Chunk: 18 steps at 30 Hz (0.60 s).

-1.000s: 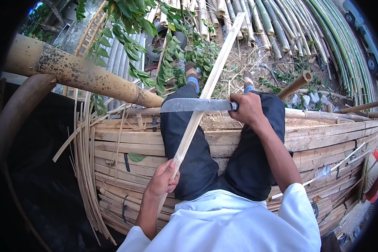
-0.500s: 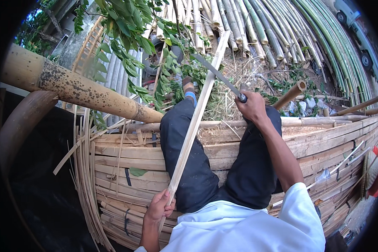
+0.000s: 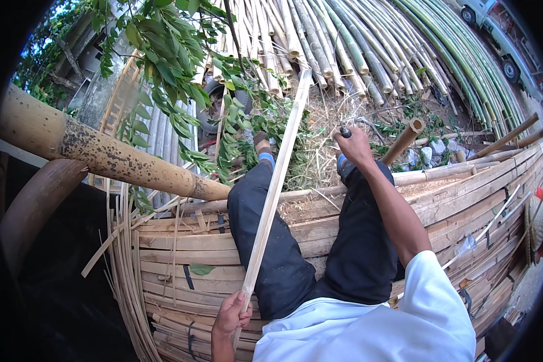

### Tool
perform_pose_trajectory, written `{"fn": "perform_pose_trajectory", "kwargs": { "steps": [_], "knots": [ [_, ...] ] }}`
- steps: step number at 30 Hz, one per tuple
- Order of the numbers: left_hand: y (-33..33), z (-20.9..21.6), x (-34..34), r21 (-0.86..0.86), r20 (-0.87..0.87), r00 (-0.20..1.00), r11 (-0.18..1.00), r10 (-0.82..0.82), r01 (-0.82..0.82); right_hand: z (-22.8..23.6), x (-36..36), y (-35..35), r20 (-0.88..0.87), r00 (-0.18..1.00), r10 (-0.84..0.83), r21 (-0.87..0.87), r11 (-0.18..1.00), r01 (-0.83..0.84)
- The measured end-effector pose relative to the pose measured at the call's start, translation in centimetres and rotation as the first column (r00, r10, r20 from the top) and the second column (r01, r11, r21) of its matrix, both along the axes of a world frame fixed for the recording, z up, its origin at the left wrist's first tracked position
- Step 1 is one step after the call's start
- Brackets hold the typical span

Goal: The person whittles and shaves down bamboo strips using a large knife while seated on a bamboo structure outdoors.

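A long, pale split bamboo strip (image 3: 277, 181) slants up from my lap, over my left thigh, toward the stacked poles. Near its lower end my left hand (image 3: 231, 314) is closed around it, thumb on top. Out beyond my right knee, to the right of the strip and apart from it, my right hand (image 3: 354, 146) grips a knife by its dark handle (image 3: 344, 130). The blade can hardly be made out from this angle.
I sit on bundled bamboo slats (image 3: 187, 256). A thick bamboo pole (image 3: 133, 158) crosses at left, under leafy branches (image 3: 163, 57). A cut bamboo stub (image 3: 404, 142) sticks up near my right knee. Bamboo poles (image 3: 338, 42) lie beyond, with a blue truck (image 3: 505, 51) far right.
The knife, whose blade lay across the strip, is now off it and turned so the blade barely shows. The left hand keeps its hold; the whole view has shifted slightly.
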State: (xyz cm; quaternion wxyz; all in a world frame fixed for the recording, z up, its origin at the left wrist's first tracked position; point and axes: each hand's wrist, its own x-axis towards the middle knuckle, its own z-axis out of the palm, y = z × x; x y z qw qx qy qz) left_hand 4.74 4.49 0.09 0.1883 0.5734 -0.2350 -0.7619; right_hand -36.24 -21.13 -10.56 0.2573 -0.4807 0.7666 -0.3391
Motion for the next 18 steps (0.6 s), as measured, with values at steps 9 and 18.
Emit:
{"fn": "perform_pose_trajectory", "kwargs": {
  "steps": [9, 18],
  "knots": [
    [-2.2, -0.8, -1.0, -0.106, 0.086, 0.992, 0.989, -0.092, 0.101, -3.2, 0.1, 2.1, 0.624, 0.778, -0.064, -0.053, 0.991, 0.124],
    [-3.0, -1.4, -2.0, -0.147, 0.240, 0.964, 0.977, -0.115, 0.154, -2.4, 0.7, 3.3, 0.153, 0.977, 0.150, -0.193, 0.974, -0.120]
  ]
}}
